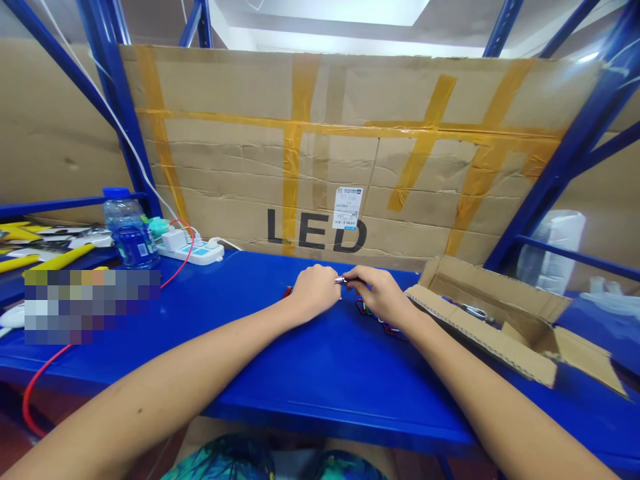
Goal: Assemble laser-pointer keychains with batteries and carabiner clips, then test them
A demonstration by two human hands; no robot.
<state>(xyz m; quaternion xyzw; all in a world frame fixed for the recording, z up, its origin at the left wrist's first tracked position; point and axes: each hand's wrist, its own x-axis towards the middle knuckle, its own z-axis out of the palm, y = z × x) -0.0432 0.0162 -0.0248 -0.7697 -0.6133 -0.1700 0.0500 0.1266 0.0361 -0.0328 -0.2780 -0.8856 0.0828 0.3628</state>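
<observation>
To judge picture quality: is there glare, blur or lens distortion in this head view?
Head view: ceiling light blown out; blue shelf posts splay outward, wide-lens distortion; pixelated block masks a patch by the bottle; small shiny piece between left hand and right hand too tiny to resolve.

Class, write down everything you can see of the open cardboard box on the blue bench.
The brown corrugated cardboard box is shallow and open, its flaps folded outward. It lies flat on the blue metal bench, right of the right hand, which pinches a tiny silvery piece with the left hand; contact cannot be told. A small metallic item shows inside, unidentifiable.
</observation>
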